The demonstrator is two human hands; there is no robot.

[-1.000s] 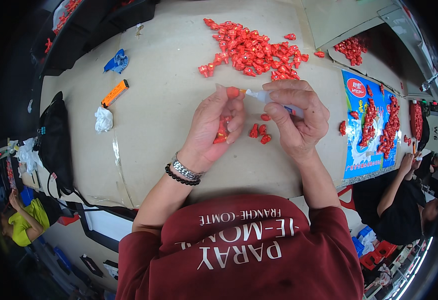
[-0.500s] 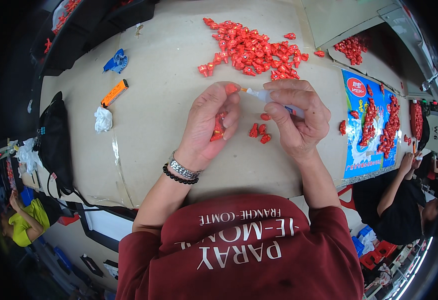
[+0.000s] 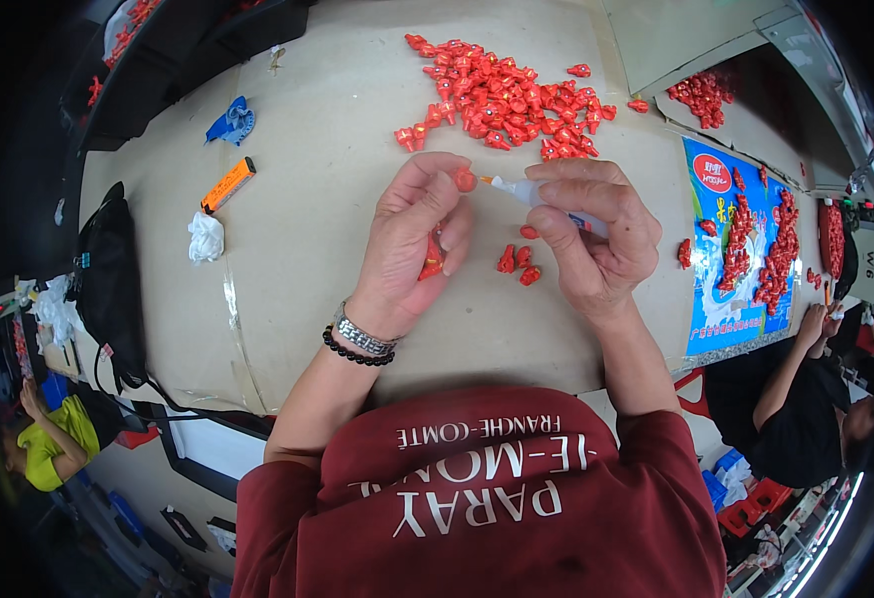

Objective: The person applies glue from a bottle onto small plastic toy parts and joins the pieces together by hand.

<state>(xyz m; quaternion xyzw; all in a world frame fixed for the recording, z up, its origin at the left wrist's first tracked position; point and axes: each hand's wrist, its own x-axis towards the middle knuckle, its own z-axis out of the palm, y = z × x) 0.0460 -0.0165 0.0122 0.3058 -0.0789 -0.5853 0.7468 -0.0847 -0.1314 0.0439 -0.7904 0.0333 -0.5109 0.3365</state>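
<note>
My left hand (image 3: 419,224) pinches a small red plastic piece (image 3: 466,179) between thumb and forefinger. More red pieces (image 3: 431,261) sit in the same palm, partly hidden by the curled fingers. Closed around a small white squeeze bottle (image 3: 526,191) is my right hand (image 3: 601,234). The bottle's thin orange-tipped nozzle points left and is at or very near the pinched piece; contact cannot be made out. Below the bottle, several loose red pieces (image 3: 520,261) lie on the table between my hands.
A big heap of red pieces (image 3: 507,95) lies at the far side of the table (image 3: 307,120). To the right, rows of them rest on a blue printed sheet (image 3: 706,299). At left are an orange box (image 3: 228,186), crumpled white tissue (image 3: 205,238) and a blue item (image 3: 231,123). Co-workers (image 3: 786,399) sit nearby.
My left hand has shifted slightly, and the pinched piece has turned or moved a little at the nozzle. My right hand and the bottle have barely moved.
</note>
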